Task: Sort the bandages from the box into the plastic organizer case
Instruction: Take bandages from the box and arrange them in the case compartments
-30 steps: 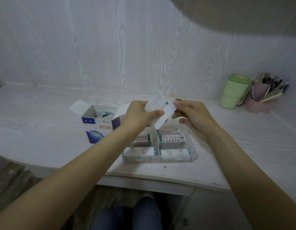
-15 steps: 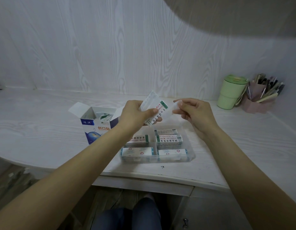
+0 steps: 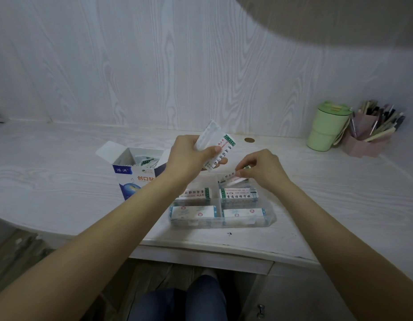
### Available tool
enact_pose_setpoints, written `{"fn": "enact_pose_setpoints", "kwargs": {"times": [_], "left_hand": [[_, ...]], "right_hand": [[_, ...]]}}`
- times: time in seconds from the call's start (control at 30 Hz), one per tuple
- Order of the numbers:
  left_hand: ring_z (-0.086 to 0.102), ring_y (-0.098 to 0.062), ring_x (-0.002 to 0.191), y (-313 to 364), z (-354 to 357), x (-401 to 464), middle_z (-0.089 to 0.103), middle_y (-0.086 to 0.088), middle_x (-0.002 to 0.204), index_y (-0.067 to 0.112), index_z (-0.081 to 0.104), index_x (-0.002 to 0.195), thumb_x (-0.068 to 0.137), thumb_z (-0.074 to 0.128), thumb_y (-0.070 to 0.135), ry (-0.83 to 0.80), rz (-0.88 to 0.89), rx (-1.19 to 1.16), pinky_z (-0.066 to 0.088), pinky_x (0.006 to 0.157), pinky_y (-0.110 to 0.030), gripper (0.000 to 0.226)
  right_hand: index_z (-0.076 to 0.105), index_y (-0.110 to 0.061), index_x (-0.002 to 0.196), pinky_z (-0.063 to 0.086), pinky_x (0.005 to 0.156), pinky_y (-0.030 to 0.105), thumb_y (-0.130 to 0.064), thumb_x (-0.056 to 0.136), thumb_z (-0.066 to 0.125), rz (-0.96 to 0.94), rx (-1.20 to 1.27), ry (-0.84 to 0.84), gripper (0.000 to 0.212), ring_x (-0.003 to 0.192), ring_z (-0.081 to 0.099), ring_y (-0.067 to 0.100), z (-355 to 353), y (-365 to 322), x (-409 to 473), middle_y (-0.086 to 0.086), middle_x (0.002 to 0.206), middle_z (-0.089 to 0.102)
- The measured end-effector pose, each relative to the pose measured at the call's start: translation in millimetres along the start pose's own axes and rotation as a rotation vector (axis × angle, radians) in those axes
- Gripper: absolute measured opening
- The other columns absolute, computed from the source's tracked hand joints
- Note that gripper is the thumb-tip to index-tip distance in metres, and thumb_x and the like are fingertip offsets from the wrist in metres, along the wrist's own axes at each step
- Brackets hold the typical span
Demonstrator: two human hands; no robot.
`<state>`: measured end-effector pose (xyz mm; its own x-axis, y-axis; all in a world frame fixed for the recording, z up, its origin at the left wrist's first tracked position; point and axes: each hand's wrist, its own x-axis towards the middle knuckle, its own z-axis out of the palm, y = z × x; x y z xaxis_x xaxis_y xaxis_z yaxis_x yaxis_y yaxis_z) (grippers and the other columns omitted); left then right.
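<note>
the left hand (image 3: pixel 189 156) grips a thin stack of bandages (image 3: pixel 214 147), the right hand (image 3: pixel 258 170) pinches one bandage (image 3: pixel 231 179) over the plastic organizer case (image 3: pixel 269 222); light, floppy paper, probably best held by its short end.

The white-and-blue box (image 3: pixel 133 174) stood open on the desk (image 3: pixel 50 177), left of the clear plastic organizer case (image 3: pixel 269 220), with wrapped bandages inside. Four case compartments held flat bandage stacks. A fanned stack of bandages (image 3: pixel 214 144) hung tilted above the case's far side; a single bandage (image 3: pixel 233 178) lay over the far right compartment.
</note>
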<state>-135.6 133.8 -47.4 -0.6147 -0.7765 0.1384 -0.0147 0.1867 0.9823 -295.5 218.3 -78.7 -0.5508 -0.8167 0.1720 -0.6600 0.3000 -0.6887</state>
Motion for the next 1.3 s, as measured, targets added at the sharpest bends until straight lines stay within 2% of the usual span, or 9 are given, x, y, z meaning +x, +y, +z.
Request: {"fn": "enact_pose_setpoints", "kwargs": {"times": [0.17, 0.3, 0.5, 0.57, 0.67, 0.77, 0.87, 1.03, 1.3], "left_hand": [[0.073, -0.022, 0.078, -2.8, 1.1, 1.5, 0.074, -0.012, 0.087, 0.007, 0.067, 0.097, 0.087, 0.066, 0.011, -0.003, 0.001, 0.004, 0.057, 0.082, -0.045, 0.01], [0.073, -0.023, 0.078, -4.1, 2.3, 3.0, 0.073, -0.012, 0.088, 0.007, 0.067, 0.094, 0.087, 0.066, 0.01, -0.006, -0.007, -0.003, 0.056, 0.083, -0.046, 0.007], [0.073, -0.022, 0.077, -2.0, 2.9, 1.7, 0.073, -0.01, 0.088, 0.009, 0.066, 0.092, 0.087, 0.065, 0.009, -0.017, -0.01, -0.024, 0.057, 0.081, -0.043, 0.005], [0.073, -0.022, 0.077, -2.5, 2.3, 1.2, 0.074, -0.011, 0.087, 0.007, 0.067, 0.094, 0.087, 0.066, 0.009, -0.018, -0.016, -0.033, 0.057, 0.08, -0.042, 0.007], [0.073, -0.022, 0.074, -2.4, 1.6, -0.5, 0.074, -0.009, 0.082, 0.01, 0.067, 0.088, 0.086, 0.067, 0.007, -0.023, -0.032, -0.063, 0.059, 0.075, -0.037, 0.003], [0.073, -0.021, 0.072, 0.4, 4.4, -3.4, 0.073, -0.01, 0.084, 0.005, 0.065, 0.092, 0.083, 0.068, 0.004, -0.079, -0.083, -0.127, 0.06, 0.067, -0.029, 0.01], [0.073, -0.02, 0.073, 1.3, 9.6, -3.1, 0.073, -0.012, 0.089, 0.002, 0.065, 0.1, 0.083, 0.069, 0.008, -0.08, -0.101, -0.103, 0.06, 0.068, -0.028, 0.019], [0.071, -0.014, 0.066, 0.9, 6.2, 1.3, 0.07, -0.009, 0.078, 0.0, 0.064, 0.096, 0.093, 0.057, 0.008, 0.137, -0.014, -0.231, 0.058, 0.065, -0.022, 0.011], [0.072, -0.016, 0.068, 5.8, 6.3, -2.3, 0.07, -0.01, 0.078, 0.008, 0.063, 0.088, 0.095, 0.054, 0.01, 0.101, 0.032, -0.217, 0.059, 0.067, -0.023, 0.011]], "right_hand": [[0.074, -0.009, 0.084, 0.038, 0.056, 0.005, -0.007, 0.076, 0.076, -0.039, -0.183, -0.065, 0.009, 0.067, 0.052, 0.002, 12.4, -0.9, 2.6, 0.0, 0.078, 0.066], [0.074, -0.019, 0.078, 0.054, 0.074, 0.031, -0.01, 0.077, 0.073, -0.058, -0.301, -0.066, 0.009, 0.08, 0.063, 0.015, 13.3, -0.6, 4.6, -0.006, 0.074, 0.065], [0.076, -0.021, 0.087, 0.054, 0.077, 0.035, -0.013, 0.081, 0.069, -0.079, -0.379, -0.129, 0.012, 0.085, 0.064, 0.017, 11.1, -2.2, 5.4, -0.001, 0.088, 0.073], [0.076, -0.017, 0.088, 0.053, 0.076, 0.029, -0.015, 0.083, 0.069, -0.09, -0.256, -0.066, 0.009, 0.079, 0.064, 0.012, 7.6, -3.1, 2.3, -0.001, 0.086, 0.072], [0.073, -0.015, 0.078, 0.046, 0.064, 0.015, -0.023, 0.088, 0.066, -0.063, 0.34, 0.205, 0.014, 0.067, 0.065, 0.007, -4.3, -13.7, -6.8, -0.002, 0.079, 0.072], [0.071, -0.015, 0.081, 0.045, 0.057, 0.017, -0.023, 0.083, 0.071, -0.011, 0.664, 0.13, 0.008, 0.063, 0.065, 0.009, -15.6, -25.5, -13.0, 0.0, 0.074, 0.072], [0.071, -0.012, 0.087, 0.043, 0.052, 0.016, -0.008, 0.077, 0.076, -0.019, 0.652, 0.056, 0.011, 0.056, 0.06, 0.007, -16.3, -27.7, -14.0, -0.001, 0.064, 0.069], [0.068, -0.01, 0.082, 0.044, 0.052, 0.017, -0.001, 0.083, 0.069, 0.148, 0.638, 0.197, 0.009, 0.052, 0.052, 0.007, -12.2, -11.4, -4.9, 0.005, 0.065, 0.061], [0.07, -0.007, 0.085, 0.042, 0.047, 0.014, -0.007, 0.081, 0.072, 0.3, 0.251, 0.164, 0.004, 0.047, 0.055, 0.004, 7.0, 5.9, -0.8, 0.004, 0.071, 0.065]]}}
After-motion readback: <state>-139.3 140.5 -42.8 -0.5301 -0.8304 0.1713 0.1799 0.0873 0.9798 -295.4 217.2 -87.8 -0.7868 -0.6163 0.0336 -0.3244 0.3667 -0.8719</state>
